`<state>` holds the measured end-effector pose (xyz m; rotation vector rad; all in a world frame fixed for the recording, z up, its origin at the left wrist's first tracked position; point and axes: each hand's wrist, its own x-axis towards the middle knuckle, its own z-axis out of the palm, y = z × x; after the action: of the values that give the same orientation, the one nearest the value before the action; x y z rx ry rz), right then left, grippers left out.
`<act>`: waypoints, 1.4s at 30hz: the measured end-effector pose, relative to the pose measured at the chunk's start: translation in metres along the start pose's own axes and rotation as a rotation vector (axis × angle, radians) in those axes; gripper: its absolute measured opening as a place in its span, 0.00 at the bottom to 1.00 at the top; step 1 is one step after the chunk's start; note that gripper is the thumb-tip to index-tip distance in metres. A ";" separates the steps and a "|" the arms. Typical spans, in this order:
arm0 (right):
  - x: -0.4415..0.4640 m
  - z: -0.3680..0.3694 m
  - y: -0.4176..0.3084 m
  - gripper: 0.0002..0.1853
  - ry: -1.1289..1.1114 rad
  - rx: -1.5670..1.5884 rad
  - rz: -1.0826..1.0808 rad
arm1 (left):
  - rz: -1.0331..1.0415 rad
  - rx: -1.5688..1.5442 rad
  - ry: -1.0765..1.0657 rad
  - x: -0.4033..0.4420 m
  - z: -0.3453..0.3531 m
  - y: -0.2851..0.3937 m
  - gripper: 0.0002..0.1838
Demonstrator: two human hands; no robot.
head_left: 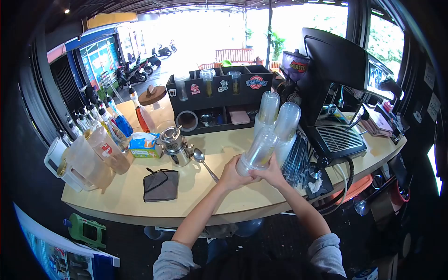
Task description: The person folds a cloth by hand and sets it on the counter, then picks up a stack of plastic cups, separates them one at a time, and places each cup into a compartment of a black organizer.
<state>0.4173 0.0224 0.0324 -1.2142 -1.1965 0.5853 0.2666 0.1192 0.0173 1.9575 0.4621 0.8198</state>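
Observation:
A tall stack of clear plastic cups (261, 148) leans over the counter, its base between my two hands. My left hand (234, 173) wraps round its left side, and my right hand (272, 174) closes round its right side. Just behind stand two more stacks, one of clear cups (287, 120) and another at the back (269, 106). Left of my left hand lies a metal spoon (205, 164), beside a metal drip filter pot (176, 145). A folded dark cloth (161, 185) rests near the counter's front edge.
A black organizer (221, 96) stands at the back. The espresso machine (333, 107) is on the right, with wrapped straws (297, 160) before it. Plastic pitchers (88, 156), syrup bottles (122, 122) and a tissue box (144, 145) are at the left.

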 end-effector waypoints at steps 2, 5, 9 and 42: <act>0.004 -0.003 0.004 0.53 0.004 -0.017 -0.050 | -0.013 -0.009 -0.008 0.000 0.001 -0.004 0.47; 0.010 -0.006 -0.014 0.53 0.016 -0.121 -0.122 | -0.027 -0.050 -0.015 -0.001 0.003 0.001 0.48; 0.016 -0.008 -0.061 0.55 0.019 -0.233 -0.130 | -0.007 0.016 -0.023 0.000 0.004 0.007 0.49; 0.008 -0.005 -0.154 0.10 -0.262 -0.055 -0.151 | 0.273 -0.481 0.269 -0.006 -0.086 0.077 0.36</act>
<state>0.3881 -0.0210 0.1773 -1.1041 -1.5195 0.6141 0.2007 0.1312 0.1115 1.4843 0.1291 1.2504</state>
